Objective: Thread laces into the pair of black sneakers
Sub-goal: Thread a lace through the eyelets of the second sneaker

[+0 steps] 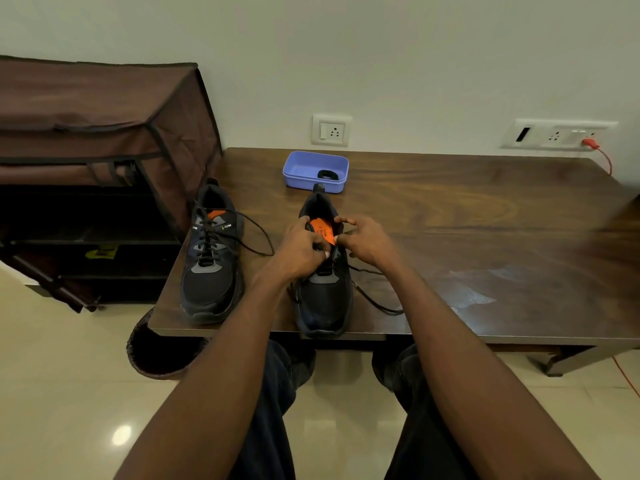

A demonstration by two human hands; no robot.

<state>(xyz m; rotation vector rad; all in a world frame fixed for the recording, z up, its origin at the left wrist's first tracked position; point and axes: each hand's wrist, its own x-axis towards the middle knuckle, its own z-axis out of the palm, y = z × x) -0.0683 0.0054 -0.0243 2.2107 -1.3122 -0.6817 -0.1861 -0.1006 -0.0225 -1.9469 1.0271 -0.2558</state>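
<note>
both hands on right sneaker point(323, 271), lacing at its upper eyelets.
2 black sneakers on bench point(450, 216) near front edge, toes toward person; left sneaker point(211, 258) already laced, ends loose on bench. left hand point(301, 245) pinches lace point(374, 299) at tongue, right hand point(367, 242) curled, pinching shoe's collar edge. purple tray point(313, 171) just behind right sneaker.

Standing against the wall, a dark wooden desk point(467, 216). Sitting on it: a laced black sneaker point(212, 258) near the left front edge, a second black sneaker point(323, 299) beside it with loose lace ends trailing, and a purple tray point(313, 169) behind.
</note>
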